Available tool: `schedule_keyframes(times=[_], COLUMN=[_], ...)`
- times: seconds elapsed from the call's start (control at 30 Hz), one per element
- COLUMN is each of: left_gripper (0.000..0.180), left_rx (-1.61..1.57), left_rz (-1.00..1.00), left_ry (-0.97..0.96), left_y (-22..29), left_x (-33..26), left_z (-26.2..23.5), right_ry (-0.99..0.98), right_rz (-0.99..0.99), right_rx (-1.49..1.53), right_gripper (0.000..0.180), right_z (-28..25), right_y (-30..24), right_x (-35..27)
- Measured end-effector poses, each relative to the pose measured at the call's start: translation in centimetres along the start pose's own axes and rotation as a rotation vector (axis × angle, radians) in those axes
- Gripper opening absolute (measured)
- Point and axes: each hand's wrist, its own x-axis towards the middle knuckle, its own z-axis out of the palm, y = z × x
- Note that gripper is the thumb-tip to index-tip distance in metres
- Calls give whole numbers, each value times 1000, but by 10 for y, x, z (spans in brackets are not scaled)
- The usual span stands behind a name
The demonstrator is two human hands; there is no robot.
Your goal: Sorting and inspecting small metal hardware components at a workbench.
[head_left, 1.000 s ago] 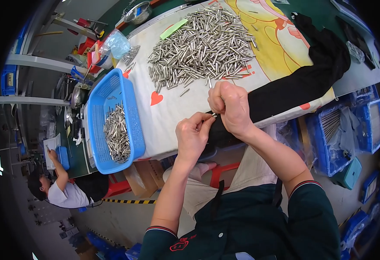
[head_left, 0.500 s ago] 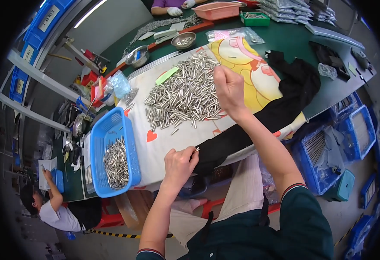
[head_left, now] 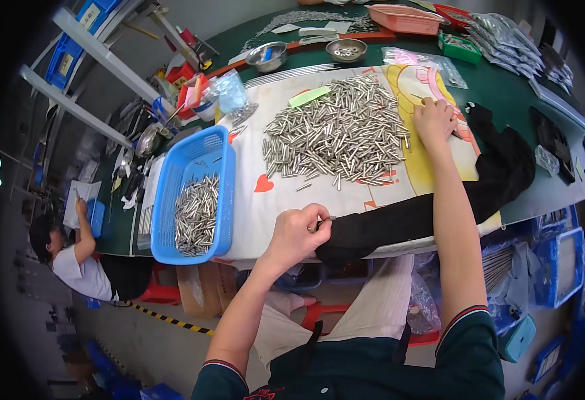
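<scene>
My left hand (head_left: 297, 235) is closed near the front edge of the cloth-covered table, at the near end of a long black cloth (head_left: 392, 221). A small metal pin (head_left: 332, 218) shows at its fingertips. My right hand (head_left: 434, 121) rests on the yellow printed part of the table cloth (head_left: 249, 220), fingers bent downward. A small dark tip shows beside it; what the fingers hold is hidden. One loose pin lies just beyond those fingers. Between the hands and the far side spreads a large heap of silver metal pins (head_left: 339, 133), with a light green slip (head_left: 310, 97) on top.
A blue plastic basket (head_left: 159, 230) at the left holds more pins. Behind the heap stand two metal bowls (head_left: 266, 57), a pink tray (head_left: 406, 20) and a green box (head_left: 459, 49). Blue crates (head_left: 559, 267) sit below right. Another person (head_left: 86, 260) works at far left.
My right hand has gone from a raised fist beside the heap to the yellow cloth, lower and further right. My left hand stays by the black cloth. The whole view has shifted.
</scene>
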Motion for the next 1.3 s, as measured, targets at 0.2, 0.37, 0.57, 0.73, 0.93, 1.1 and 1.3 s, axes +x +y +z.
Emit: schedule_keyframes(times=[0.2,0.37,0.57,0.73,0.93,1.1,1.3], left_gripper=[14,14,9,18,11,12,18], left_rx=[-1384,-1452,-415,1239,456,279,352], left_rz=[-454,-509,-382,-132,16,-11,21], left_ry=[58,111,725,734,566,285,288], left_y=[-5,-9,7,-22,-7,-35,-44], left_x=[-26,-41,-53,-63,-29,3,22], left_z=[-35,-41,-113,-163,-88,-13,9], right_ry=[184,166,208,273,70,-303,-423], right_rz=[-100,-105,-135,-292,-761,-1120,-1163], right_rx=[159,205,242,393,743,528,352], right_gripper=[25,24,25,25,12,5,11], right_z=[-4,-5,-15,-32,-68,-76,-75], right_y=[-5,-12,-15,-43,-100,-148,-161], right_x=[7,2,-2,-14,-58,-89,-85])
